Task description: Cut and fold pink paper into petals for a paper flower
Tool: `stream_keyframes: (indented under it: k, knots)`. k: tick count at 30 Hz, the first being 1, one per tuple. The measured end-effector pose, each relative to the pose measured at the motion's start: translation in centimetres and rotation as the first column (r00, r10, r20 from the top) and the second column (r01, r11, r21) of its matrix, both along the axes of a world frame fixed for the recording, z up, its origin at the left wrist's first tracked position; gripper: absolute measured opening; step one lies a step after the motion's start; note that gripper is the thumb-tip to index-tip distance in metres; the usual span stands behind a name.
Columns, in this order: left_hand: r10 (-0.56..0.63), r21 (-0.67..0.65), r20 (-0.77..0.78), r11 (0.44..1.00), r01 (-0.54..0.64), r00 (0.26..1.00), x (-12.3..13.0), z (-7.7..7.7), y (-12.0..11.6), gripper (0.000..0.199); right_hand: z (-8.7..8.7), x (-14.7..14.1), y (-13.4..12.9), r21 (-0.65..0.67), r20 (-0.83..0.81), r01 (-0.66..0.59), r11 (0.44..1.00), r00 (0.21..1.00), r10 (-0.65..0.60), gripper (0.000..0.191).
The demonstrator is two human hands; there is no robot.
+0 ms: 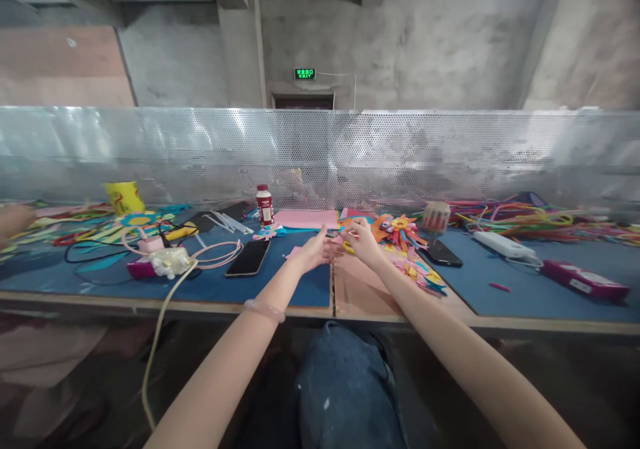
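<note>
My left hand [317, 249] and my right hand [361, 241] are close together above the middle of the table, fingertips nearly meeting. A small pink piece of paper [338, 240] shows between them, and the left fingers seem closed on its edge. The right thumb and fingertips are bent into a pinch; what they hold is too small to make out. Just beyond lies a pink paper sheet [307, 219]. Right of my right hand are an orange paper flower [400, 227] and a heap of pink, yellow and blue paper pieces [420, 274].
Left of my hands are a black phone [249, 258], a red-capped bottle [265, 205], cables and a power strip [170, 262]. Another phone [442, 253], a white device [504, 245] and colourful strips [520, 219] lie right. A perforated metal screen [210, 155] backs the table. Another person's hand [15, 221] appears far left.
</note>
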State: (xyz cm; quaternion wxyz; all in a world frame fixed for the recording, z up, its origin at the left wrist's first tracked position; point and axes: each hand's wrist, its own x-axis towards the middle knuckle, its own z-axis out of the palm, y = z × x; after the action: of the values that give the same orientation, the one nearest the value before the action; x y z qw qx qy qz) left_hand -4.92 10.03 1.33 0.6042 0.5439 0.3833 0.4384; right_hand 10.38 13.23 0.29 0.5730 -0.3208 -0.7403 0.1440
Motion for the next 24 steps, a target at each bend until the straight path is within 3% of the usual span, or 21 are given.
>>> stream_keyframes:
  k: [3, 8, 10, 12, 15, 18, 20, 24]
  knots:
    - [-0.223, -0.071, 0.107, 0.97, 0.231, 0.969, -0.4, 0.3, -0.5, 0.034, 0.5, 0.0, -0.6, -0.047, -0.021, -0.14, 0.989, 0.99, 0.139, 0.019]
    - [-0.227, 0.041, 0.164, 0.974, 0.224, 0.96, -0.7, 0.2, -0.4, 0.022, 0.9, 0.4, -1.3, -0.119, -0.086, -0.309, 0.944, 0.95, 0.3, 0.023]
    - [-0.124, 0.12, 0.138, 0.987, 0.108, 0.983, -0.5, 0.2, -0.3, 0.023, 1.0, 0.5, -1.3, -0.137, -0.103, -0.278, 0.951, 0.959, 0.266, 0.024]
    - [0.071, 0.252, 0.076, 0.964, -0.088, 0.995, -0.1, 0.3, -0.2, 0.024, 1.1, 0.5, -1.2, -0.128, -0.113, -0.18, 0.975, 0.98, 0.166, 0.026]
    - [0.374, 0.511, 0.015, 0.794, -0.329, 0.927, 0.7, 0.7, -0.4, 0.022, 1.4, 0.4, -1.3, -0.077, -0.083, -0.043, 0.996, 0.996, 0.037, 0.031]
    - [0.501, 0.663, -0.003, 0.649, -0.373, 0.866, 1.2, 1.2, -1.5, 0.018, 1.9, 0.1, -2.1, -0.067, -0.054, -0.049, 0.997, 0.997, 0.045, 0.031]
    - [0.53, 0.659, 0.013, 0.633, -0.406, 0.848, 1.5, 1.5, -2.7, 0.018, 2.4, -0.1, -3.2, -0.077, -0.046, -0.09, 0.993, 0.995, 0.087, 0.03]
    - [0.549, 0.552, 0.1, 0.663, -0.505, 0.83, 1.8, 1.8, -5.7, 0.018, 3.0, -0.5, -6.8, -0.113, -0.082, -0.168, 0.979, 0.984, 0.159, 0.027]
